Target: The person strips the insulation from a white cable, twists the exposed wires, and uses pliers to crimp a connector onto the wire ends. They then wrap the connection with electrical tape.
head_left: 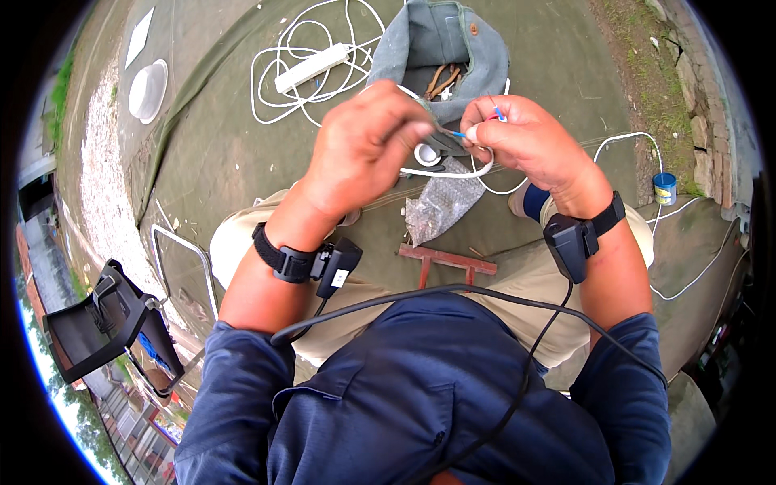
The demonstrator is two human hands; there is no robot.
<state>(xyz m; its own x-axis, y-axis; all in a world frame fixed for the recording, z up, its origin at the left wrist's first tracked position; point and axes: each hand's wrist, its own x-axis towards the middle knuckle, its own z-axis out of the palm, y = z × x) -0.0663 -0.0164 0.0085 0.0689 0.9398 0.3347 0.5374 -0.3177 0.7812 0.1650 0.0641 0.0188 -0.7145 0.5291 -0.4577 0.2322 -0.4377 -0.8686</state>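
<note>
Right hand (517,133): grasping, thumb and forefinger pinched on a thin blue wire (460,134). A second short lead, with a blue section (499,115) and a fine tip, stands up behind the same thumb. Left hand (364,145): fingers curled, thumb toward the forefinger; blur prevents telling whether it grips the wire's far end or merely lies next to it.

Controlling relation, as judged: the wire lies to the left of the right-hand pinch, its long axis running roughly crosswise between the two hands, rising slightly toward the left fingertips. The right hand is nearer, being in contact; the left fingertips are just beside the thin end.

Below the pinch, a white cable (483,170) bends up to the right hand. A white roll (427,154) lies beneath the gap between the hands, with bubble wrap (440,208) nearer the body. Beyond the hands sits a grey bag (391,50) holding brown stick-like items (444,81); to its left, a power strip (311,68) among cable coils. A blue can (664,188) stands well apart, far right.
</note>
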